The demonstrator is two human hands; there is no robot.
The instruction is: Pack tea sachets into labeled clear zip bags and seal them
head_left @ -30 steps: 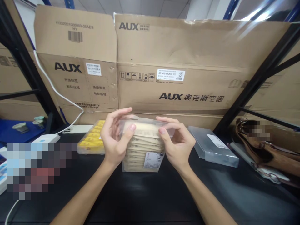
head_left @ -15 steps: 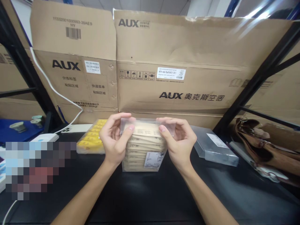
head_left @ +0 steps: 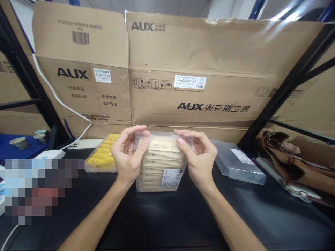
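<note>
Fingers (head_left: 133,128) curl behind the top edge of a clear bag (head_left: 158,165) on both sides, thumbs (head_left: 142,145) pressed to its front, so the left hand (head_left: 127,155) and right hand (head_left: 202,157) each look clamped on the film near an upper corner. Bag is upright between the hands, mid-way across the black table (head_left: 162,223), base apparently on the surface; yellow pack (head_left: 101,157) off to the left, grey translucent pack (head_left: 239,169) to the right, cardboard carton (head_left: 196,52) at the back. Done, from where I stand: beige packets (head_left: 150,172) stacked inside, white label (head_left: 170,177) low on the front, right of centre. Not done: neither hand has released the top. Can't tell if the mouth is sealed or open. Versus one second ago: left index fingertip was raised higher, now it sits lower, close to the film's edge; top strip looks flatter, spread more evenly between the hands. Bag's base and label hold position, side packs unmoved. Half a second ago is near identical, just a slight view shift.
</note>
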